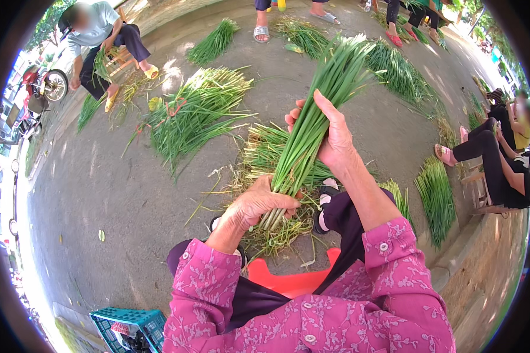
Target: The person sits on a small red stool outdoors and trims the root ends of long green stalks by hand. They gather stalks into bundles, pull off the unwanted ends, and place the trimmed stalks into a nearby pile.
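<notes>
A thick bundle of long green garlic chives (307, 128) slants up and away across my lap. Around its pale stem ends, my left hand (260, 203) is closed, thumb on top. Farther up, my right hand (333, 132) grips the leaves from the right, with some fingertips showing on the far side. Below the bundle, on the pavement between my feet, lies a pile of loose chives (265, 150). Yellowed trimmings (274, 242) are scattered nearer to me, partly under my left hand.
A red plastic stool (287, 278) shows between my legs. A large chive heap (198, 110) with red ties lies ahead left; another heap (397, 75) lies ahead right. A teal crate (128, 326) stands at lower left. Several people sit around, one person (97, 44) at upper left.
</notes>
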`<state>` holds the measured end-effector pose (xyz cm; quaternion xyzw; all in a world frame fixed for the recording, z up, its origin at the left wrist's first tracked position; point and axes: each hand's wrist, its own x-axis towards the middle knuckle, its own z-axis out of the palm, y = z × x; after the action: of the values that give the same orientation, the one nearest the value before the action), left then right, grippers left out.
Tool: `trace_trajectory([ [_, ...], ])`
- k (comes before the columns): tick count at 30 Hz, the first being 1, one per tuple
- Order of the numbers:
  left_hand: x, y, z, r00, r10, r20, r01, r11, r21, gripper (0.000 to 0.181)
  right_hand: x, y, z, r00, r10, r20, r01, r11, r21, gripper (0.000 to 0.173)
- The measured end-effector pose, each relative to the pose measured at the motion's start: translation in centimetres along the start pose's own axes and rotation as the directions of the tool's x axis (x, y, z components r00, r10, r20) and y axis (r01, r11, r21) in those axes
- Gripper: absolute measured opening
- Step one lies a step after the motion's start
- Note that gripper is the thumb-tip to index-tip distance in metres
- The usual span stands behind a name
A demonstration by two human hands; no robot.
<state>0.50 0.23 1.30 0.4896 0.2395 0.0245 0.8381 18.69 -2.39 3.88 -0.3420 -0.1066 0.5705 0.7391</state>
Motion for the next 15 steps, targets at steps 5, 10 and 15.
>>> trace_trajectory([
  [5, -0.3, -0.3, -0.3, 0.996, 0.053, -0.068, -0.059, 0.995, -0.086, 0.021, 0.4, 0.1, -0.5, 0.999, -0.033, -0.021, 0.031, 0.995, -0.096, 0.053],
  [10, -0.2, -0.4, -1.2, 0.972, 0.099, -0.213, -0.138, 0.974, -0.179, 0.019, 0.2, 0.0, -0.9, 0.948, -0.018, -0.317, -0.113, 0.914, -0.390, 0.063],
  [15, 0.4, -0.4, -2.3, 0.936, 0.150, -0.318, -0.228, 0.948, -0.224, 0.016, 0.0, 0.6, -1.6, 0.965, 0.091, -0.244, -0.208, 0.835, -0.509, 0.075],
])
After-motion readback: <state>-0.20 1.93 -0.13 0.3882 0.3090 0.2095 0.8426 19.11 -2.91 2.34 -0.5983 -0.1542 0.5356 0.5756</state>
